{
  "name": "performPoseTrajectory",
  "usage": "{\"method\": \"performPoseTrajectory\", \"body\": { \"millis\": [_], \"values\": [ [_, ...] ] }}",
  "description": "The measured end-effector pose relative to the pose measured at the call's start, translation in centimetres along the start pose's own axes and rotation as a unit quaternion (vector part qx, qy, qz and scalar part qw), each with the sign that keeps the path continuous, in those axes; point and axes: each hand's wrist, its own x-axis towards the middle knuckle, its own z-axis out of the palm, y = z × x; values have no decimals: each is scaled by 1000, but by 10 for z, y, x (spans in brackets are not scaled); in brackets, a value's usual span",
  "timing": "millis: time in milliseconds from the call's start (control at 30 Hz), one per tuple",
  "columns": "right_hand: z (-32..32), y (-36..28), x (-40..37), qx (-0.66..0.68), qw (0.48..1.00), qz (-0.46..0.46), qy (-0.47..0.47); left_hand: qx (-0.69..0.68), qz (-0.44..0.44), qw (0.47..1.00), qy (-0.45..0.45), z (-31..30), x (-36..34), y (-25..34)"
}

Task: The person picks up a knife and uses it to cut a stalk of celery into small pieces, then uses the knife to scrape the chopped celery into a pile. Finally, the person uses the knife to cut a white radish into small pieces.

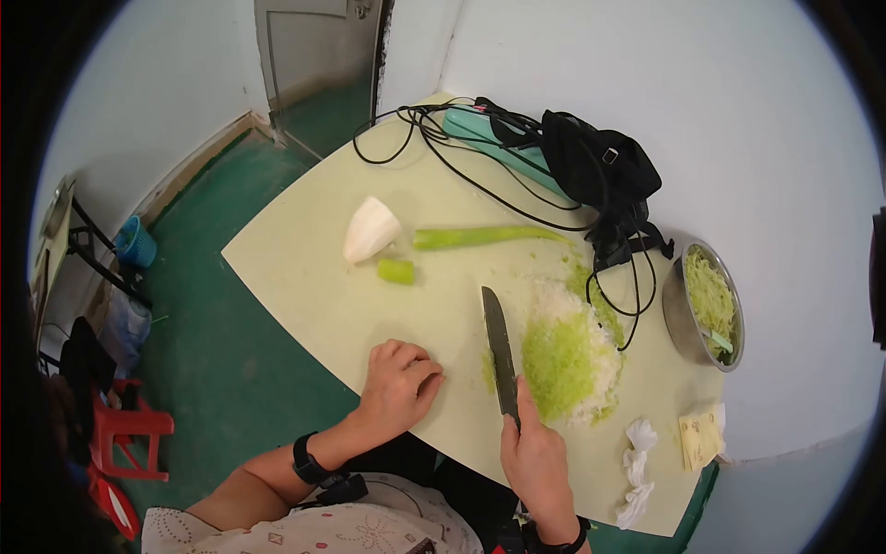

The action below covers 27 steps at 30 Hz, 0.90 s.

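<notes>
Chopped vegetable (558,365) lies in a loose pile right of the middle of the frame, bright green over much of its face, with white bits along the upper and right edges. Just left of it is a dark-bladed knife (499,346), its tip toward the top of the frame. The right hand (535,452), low and right of centre, is wrapped around the handle, thumb along it. The left hand (399,388), left of the knife and apart from it, rests at the table edge with fingers loosely curled; I cannot tell whether the fingertips meet the thumb, and nothing shows in its grasp.

Above the left hand lie a short green piece (396,270), a white chunk (372,229) and a long green stalk (480,237) stretching toward the pile. All of these are on a pale yellow table (314,249). Across its upper part sit a black bag (604,157), a teal case (503,148) and tangled black cables. At the right edge of the table, a metal bowl (683,323) holds green shreds (709,295); below it are yellow paper (701,439) and crumpled white tissue (637,471). Lower left, a red stool (129,429) stands on the green floor (212,323).
</notes>
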Motion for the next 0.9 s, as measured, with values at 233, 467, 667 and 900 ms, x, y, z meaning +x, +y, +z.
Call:
{"method": "performPoseTrajectory", "body": {
  "millis": [233, 467, 667, 900],
  "values": [
    [4, -1, -4, 7, 1000, -11, 24, -2, -3, 1000, 1, 0, 0, 1],
    [6, -4, -6, 9, 1000, -2, 9, -2, 2, 1000, 5, -2, 0, 1],
    [8, -4, -6, 14, 1000, -15, 16, -3, -5, 1000, 0, -2, -1, 0],
    [1, -2, -5, 10, 999, 22, 33, -6, -1, 1000, 9, -1, -1, -1]
  ]
}}
